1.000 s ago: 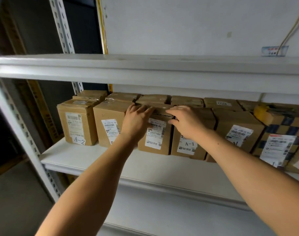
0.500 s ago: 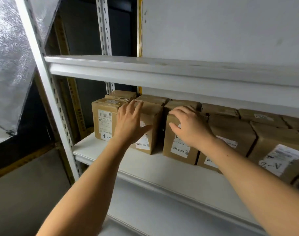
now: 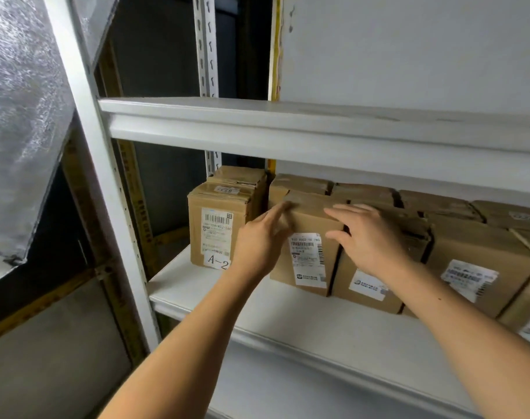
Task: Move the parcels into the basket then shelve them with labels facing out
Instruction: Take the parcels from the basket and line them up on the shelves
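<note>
A parcel storeroom: labelled cartons (barcodes outward) on white steel shelving.

White metal shelving stands against a pale wall. Perforated uprights, silver foil sheeting at left, grey floor below.

Brown cardboard parcels stand upright in a row along the white shelf, white labels facing out. The leftmost parcel shows a barcode label and an "A-2" tag, with a small gap to its right. The second parcel sits slightly forward, touching the third parcel. More parcels run rightward, another row behind them.
</note>
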